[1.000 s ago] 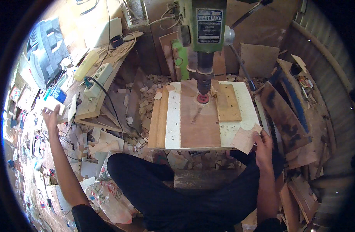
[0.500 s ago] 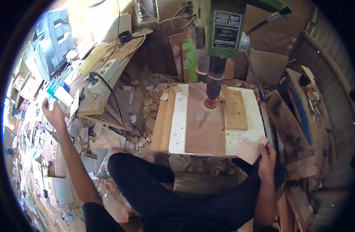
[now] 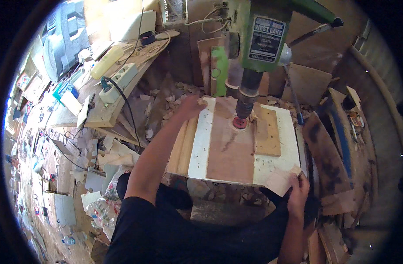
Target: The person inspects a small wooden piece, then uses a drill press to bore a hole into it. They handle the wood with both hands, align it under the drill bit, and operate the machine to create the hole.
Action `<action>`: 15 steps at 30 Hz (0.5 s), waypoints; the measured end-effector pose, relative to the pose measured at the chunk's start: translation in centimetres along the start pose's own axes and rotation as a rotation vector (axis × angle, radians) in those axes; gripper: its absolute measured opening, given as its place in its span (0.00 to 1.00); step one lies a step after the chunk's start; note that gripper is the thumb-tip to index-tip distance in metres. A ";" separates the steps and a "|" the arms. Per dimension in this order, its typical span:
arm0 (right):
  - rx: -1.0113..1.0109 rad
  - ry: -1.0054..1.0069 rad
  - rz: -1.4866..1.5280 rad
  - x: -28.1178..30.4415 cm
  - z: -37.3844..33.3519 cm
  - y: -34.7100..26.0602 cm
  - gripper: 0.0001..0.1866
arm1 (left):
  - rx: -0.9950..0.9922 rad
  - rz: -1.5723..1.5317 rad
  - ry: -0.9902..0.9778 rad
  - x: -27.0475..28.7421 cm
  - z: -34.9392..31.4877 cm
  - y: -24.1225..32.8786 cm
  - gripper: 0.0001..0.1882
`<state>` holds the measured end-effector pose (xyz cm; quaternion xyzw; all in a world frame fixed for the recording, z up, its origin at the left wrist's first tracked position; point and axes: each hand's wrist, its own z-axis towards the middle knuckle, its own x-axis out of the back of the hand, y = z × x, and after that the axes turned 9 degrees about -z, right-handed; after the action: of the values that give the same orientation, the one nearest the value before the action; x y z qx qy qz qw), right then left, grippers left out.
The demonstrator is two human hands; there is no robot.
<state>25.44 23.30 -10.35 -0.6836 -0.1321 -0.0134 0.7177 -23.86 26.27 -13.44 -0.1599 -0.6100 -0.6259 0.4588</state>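
My right hand (image 3: 299, 190) grips a thin pale plywood piece (image 3: 278, 179) by its right edge, over the near right corner of the white board (image 3: 278, 163). At that board's far left corner, my left hand (image 3: 192, 107) reaches out with fingers extended, slightly blurred, close to a small wood chip (image 3: 204, 102). A green drill press (image 3: 265, 37) stands over the board. Its chuck (image 3: 245, 105) carries a red hole saw (image 3: 239, 123), lowered to a brown wood strip (image 3: 231, 154). Right of the saw lies a yellowish wood block (image 3: 267, 136).
A wooden side table (image 3: 100, 115) at left bears a power strip (image 3: 119, 83), a yellow bottle (image 3: 106, 61) and cables. Wood scraps cover the floor around the press. Dark planks (image 3: 329, 158) lean at right. A plastic bag (image 3: 105, 211) lies beside my left leg.
My left hand has swung right from beside the side table to the far left corner of the white board. My right hand still holds the plywood piece, and the view has shifted slightly.
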 end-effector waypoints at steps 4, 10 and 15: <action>-0.087 0.014 -0.016 -0.1 -0.3 -0.4 0.14 | -0.017 -0.039 -0.092 -1.5 1.8 -1.7 0.27; 0.047 -0.002 -0.067 -0.4 -0.7 -1.0 0.13 | 0.080 -0.063 0.145 -0.8 0.0 -5.9 0.26; 0.019 0.011 -0.136 -0.4 -1.0 -1.0 0.11 | 0.087 -0.311 0.039 -0.2 -2.9 -8.3 0.27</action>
<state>25.03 22.14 -9.46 -0.6659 -0.1743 -0.0648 0.7225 -29.05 22.32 -19.34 -0.0310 -0.6450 -0.6654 0.3745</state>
